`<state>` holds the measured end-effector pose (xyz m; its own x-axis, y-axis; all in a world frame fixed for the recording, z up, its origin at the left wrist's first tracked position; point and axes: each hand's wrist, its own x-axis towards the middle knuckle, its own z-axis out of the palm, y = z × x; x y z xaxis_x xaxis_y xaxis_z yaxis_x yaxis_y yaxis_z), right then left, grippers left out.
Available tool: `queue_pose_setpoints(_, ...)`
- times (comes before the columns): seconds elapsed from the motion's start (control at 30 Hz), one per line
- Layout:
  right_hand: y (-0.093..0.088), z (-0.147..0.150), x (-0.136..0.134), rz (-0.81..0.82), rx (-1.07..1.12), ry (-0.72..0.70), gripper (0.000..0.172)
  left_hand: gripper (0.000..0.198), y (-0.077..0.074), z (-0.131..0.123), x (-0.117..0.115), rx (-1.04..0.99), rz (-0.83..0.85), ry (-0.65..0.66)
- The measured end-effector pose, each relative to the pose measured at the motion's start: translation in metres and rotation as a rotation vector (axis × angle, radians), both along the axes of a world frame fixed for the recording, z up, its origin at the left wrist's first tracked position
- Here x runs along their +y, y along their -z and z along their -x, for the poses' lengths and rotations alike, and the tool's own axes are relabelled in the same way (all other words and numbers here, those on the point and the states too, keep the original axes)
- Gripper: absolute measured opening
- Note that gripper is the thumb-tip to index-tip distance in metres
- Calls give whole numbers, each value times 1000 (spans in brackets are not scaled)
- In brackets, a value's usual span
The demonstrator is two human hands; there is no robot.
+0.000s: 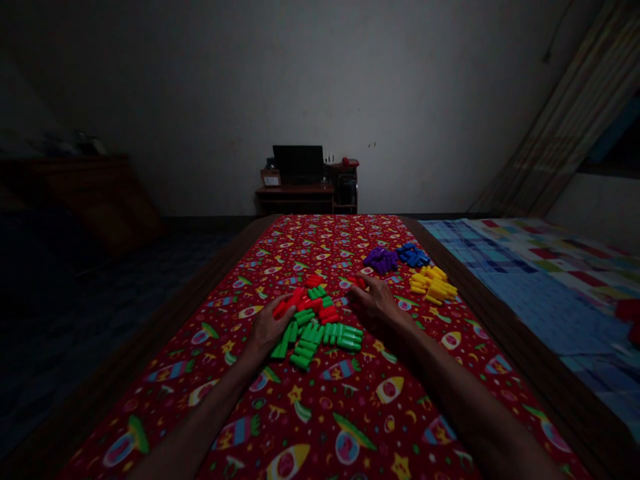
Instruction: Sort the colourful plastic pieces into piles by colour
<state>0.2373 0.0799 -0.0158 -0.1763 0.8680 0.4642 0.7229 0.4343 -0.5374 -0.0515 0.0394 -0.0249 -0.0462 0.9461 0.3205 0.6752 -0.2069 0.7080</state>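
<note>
A mixed pile of small plastic pieces with rounded, finger-like prongs lies on the patterned red cloth, with green pieces [310,337] towards me and red pieces [314,305] mixed in further back. At the pile's left edge, my left hand [266,330] is closed around a red plastic piece [281,309]. Just right of the pile, my right hand [377,300] pinches another red plastic piece [359,283] between thumb and fingers. Beyond that hand, separate heaps of purple pieces [381,260], blue pieces [413,255] and yellow pieces [433,285] lie to the right.
The red cloth [345,413] covers a long table with brown edges [200,283]. Against the far wall stands a desk [295,191] with a dark monitor [299,162]. Checked blue bedding [500,280] spreads on the right, and a wooden cabinet [95,200] stands at left.
</note>
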Motion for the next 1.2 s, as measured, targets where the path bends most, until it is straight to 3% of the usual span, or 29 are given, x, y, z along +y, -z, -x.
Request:
queue_pose_setpoints(0.07,3,-19,4,-65,-98,89,35,45,-4,-2,-1,-24,10,-51)
queue_pose_setpoints(0.17,9,-40,9,-29,-255,246,30,42,-10,-7,2,-24,-31,-80)
queue_pose_setpoints(0.3,8,-44,11,-63,-254,328,26,44,-21,-20,14,-52,-142,11)
queue_pose_setpoints(0.37,1,-35,9,-176,-150,250,28,50,-26,-32,21,-77,-155,110)
queue_pose_setpoints(0.43,-8,-20,4,-233,-16,87,30,56,-31,-46,25,-83,-131,251)
queue_pose_setpoints(0.53,-19,4,-9,-122,119,-203,37,59,-32,-67,26,-60,-92,439)
queue_pose_setpoints(0.63,-22,16,-16,0,157,-327,37,51,-28,-79,22,-39,-91,474)
queue_pose_setpoints(0.83,-21,7,-6,298,293,-230,31,29,-28,-81,13,74,-67,408)
queue_pose_setpoints(1.0,-21,-13,3,364,388,-237,31,24,-31,-77,11,142,-70,414)
queue_pose_setpoints(1.07,-20,-28,8,357,298,-124,28,24,-30,-73,13,158,-82,373)
queue_pose_setpoints(1.2,-23,-55,8,283,-125,121,24,30,-27,-67,18,205,-64,325)
